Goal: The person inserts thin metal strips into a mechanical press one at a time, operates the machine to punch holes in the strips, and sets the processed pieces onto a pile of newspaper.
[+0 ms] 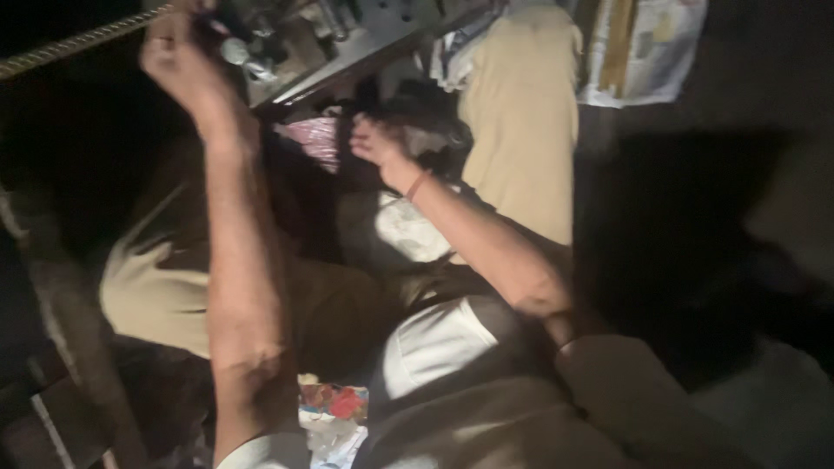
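The view is dim and blurred. My left hand (178, 56) is raised at the top left, its fingers pinched on a small dark part at the edge of a grey metal machine (347, 39). My right hand (375, 143), with a red band on its wrist, is at the centre just under the machine. Its fingers curl into a piece of dark cloth (434, 130). A bit of pink fabric (317, 139) lies just left of that hand. What the dark part by my left hand is, I cannot make out.
A twisted rope or threaded rod (78, 43) runs across the top left. Beige cloth (521, 113) hangs to the right of the machine, with printed paper (651, 43) beyond it. Coloured scraps (334, 404) lie low in the middle. The right side is in dark shadow.
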